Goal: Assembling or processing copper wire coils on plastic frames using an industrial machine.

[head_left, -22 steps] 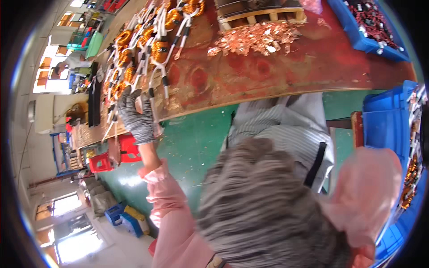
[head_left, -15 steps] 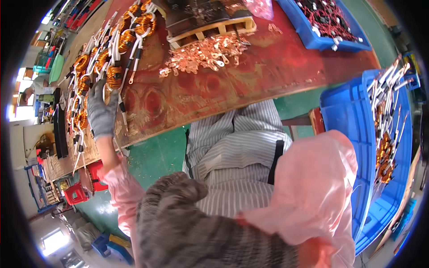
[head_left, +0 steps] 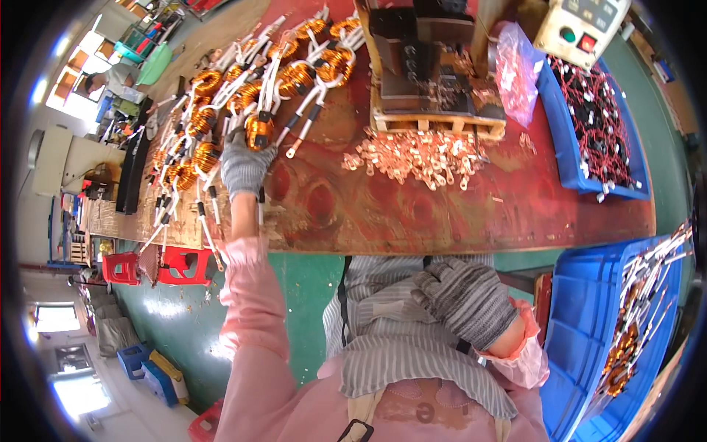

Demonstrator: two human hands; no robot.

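Your head is tipping up now, so more of the red worktop (head_left: pixel 412 214) is showing than a moment ago. Your left hand (head_left: pixel 243 166) is still reaching out far, and it is now sitting on one copper coil (head_left: pixel 259 131) at the near end of the pile. That looks like you are picking this coil out of the bunch.

The left hand is in a grey glove, and its fingers are curling onto the coil from the near side. I cannot tell if they are gripping it tight yet. The coil is lying on the worktop, touching the other coils (head_left: pixel 221 118) and their white wires.

Your right hand (head_left: pixel 464 298) is resting against your striped apron (head_left: pixel 383 331), well apart from the coils. It is loosely curled and holding nothing. A heap of small copper lugs (head_left: pixel 420 156) is lying between the coils and the blue tray (head_left: pixel 589 132).
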